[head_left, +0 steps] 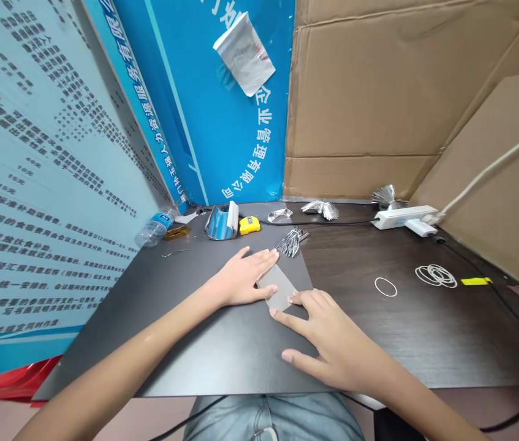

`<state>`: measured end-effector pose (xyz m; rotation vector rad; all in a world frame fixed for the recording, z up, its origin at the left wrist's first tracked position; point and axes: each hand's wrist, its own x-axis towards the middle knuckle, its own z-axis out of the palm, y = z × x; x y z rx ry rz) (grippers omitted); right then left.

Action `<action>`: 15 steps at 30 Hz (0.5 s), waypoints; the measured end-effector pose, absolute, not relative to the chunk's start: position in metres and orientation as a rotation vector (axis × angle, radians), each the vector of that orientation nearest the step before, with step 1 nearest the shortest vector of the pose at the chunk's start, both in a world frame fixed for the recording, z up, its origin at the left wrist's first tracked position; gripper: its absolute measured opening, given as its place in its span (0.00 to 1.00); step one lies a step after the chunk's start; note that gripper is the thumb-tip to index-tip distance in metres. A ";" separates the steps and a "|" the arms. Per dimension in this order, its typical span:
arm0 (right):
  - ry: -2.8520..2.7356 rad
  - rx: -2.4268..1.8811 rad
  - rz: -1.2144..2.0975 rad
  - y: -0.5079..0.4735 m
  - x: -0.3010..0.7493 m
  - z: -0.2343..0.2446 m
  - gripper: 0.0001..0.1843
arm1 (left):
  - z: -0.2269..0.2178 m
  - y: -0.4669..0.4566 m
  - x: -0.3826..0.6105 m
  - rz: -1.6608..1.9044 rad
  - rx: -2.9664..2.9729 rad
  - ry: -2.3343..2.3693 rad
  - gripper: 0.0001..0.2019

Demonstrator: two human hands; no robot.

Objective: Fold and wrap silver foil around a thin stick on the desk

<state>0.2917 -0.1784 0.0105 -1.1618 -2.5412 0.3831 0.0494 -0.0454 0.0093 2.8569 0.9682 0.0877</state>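
Observation:
A small translucent, pale rectangular sheet (281, 286) lies flat on the dark mat between my hands. My left hand (246, 277) rests on its upper left side, fingers stretched out and thumb on the sheet. My right hand (321, 331) has its fingers spread, with the fingertips touching the sheet's lower right edge and the thumb apart on the mat. Just beyond my left fingertips sits a bundle of thin silvery strips (290, 241). A yellow tape measure (249, 225) stands farther back, beside a curled blue and silver sheet (222, 222).
At the back are more silvery bundles (321, 209) and a white power strip (405, 215) with cables. White rubber bands (435, 275) and a yellow strip (476, 281) lie to the right. A plastic bottle (154, 229) lies at the left. Printed panels and a cardboard wall (364, 98) enclose the table.

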 end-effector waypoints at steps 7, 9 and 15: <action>-2.523 -1.174 0.460 -0.178 0.295 0.009 0.32 | 0.008 -0.042 0.045 0.112 2.841 0.921 0.40; -2.509 -1.176 0.487 -0.178 0.296 0.009 0.30 | 0.008 -0.042 0.044 0.101 2.829 0.908 0.41; -2.431 -1.226 0.591 -0.178 0.296 0.010 0.20 | 0.019 -0.044 0.040 0.152 2.769 0.853 0.41</action>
